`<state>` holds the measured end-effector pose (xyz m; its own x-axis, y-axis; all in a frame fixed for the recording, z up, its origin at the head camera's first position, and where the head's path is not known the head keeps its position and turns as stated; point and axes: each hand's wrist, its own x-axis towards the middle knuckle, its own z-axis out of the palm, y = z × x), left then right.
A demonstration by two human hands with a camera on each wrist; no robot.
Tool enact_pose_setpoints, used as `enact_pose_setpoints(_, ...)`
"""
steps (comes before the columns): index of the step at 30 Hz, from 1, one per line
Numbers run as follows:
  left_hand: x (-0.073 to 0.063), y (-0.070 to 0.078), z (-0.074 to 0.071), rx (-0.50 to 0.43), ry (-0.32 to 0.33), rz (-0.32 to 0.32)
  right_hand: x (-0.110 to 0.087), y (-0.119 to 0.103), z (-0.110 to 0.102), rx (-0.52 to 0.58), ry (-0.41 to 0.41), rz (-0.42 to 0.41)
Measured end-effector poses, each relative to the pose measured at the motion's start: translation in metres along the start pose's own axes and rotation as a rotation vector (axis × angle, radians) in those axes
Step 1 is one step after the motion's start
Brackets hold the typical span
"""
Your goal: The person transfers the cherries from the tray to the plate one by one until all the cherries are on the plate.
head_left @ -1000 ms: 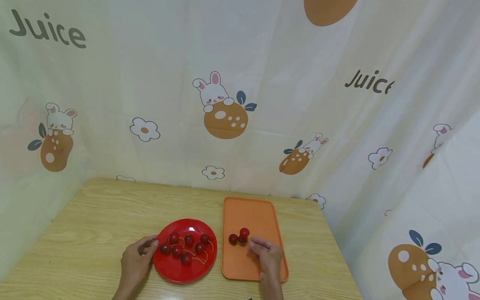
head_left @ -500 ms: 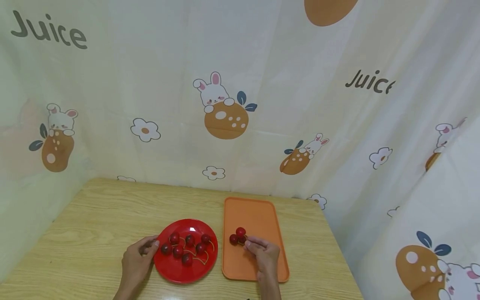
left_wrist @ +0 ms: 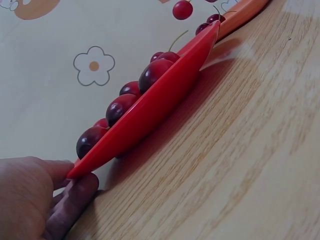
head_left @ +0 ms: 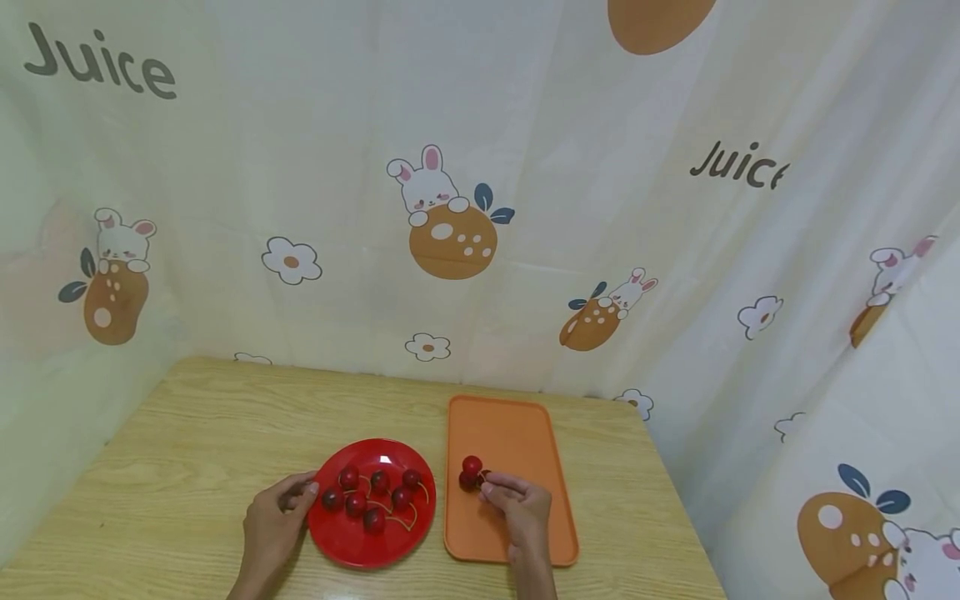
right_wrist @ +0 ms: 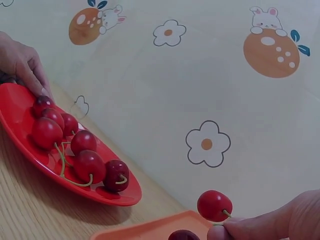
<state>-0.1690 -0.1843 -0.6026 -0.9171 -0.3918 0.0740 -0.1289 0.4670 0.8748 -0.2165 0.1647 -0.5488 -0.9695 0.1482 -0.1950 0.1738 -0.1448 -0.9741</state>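
Note:
A red plate (head_left: 352,542) bearing several dark red cherries (head_left: 356,502) with green stems is on the table. The person's left hand (head_left: 273,525) grips its left rim, thumb above and fingers beneath, as the left wrist view shows. Over the orange tray (head_left: 480,542), the right hand (head_left: 525,512) pinches a cherry (right_wrist: 215,206) by its stem between thumb and finger. That cherry hangs above the other cherries on the tray, one of them dark (right_wrist: 184,235) at the bottom of the right wrist view. The right fingertips partly hide the tray cherries in the head view.
The wooden table (head_left: 247,417) carries the plate and, just right of it, the tray. A pale curtain (head_left: 337,167) printed with rabbits, fruit and flowers hangs behind the table and along both sides.
The right hand has moved left over the tray, from beside the cherries to pinching one by its stem. That cherry has shifted left above the others. The left hand stays on the plate rim.

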Motion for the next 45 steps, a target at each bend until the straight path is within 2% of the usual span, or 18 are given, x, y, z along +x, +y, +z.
enact_pose_setpoints(8, 0.001, -0.003, 0.003, -0.006, 0.015, 0.013, -0.002, 0.001, 0.003, 0.003, -0.039, -0.051)
enact_pose_setpoints(16, 0.002, -0.002, 0.0, -0.015, -0.023, -0.011, -0.003, 0.0, 0.008, -0.004, -0.047, -0.004)
enact_pose_setpoints(39, 0.001, -0.004, 0.0, -0.005, -0.029, -0.015, -0.003, 0.003, 0.011, -0.011, -0.063, 0.012)
enact_pose_setpoints(45, 0.002, -0.005, 0.0, -0.006, -0.032, -0.019, -0.004, 0.006, 0.014, 0.024, -0.088, -0.043)
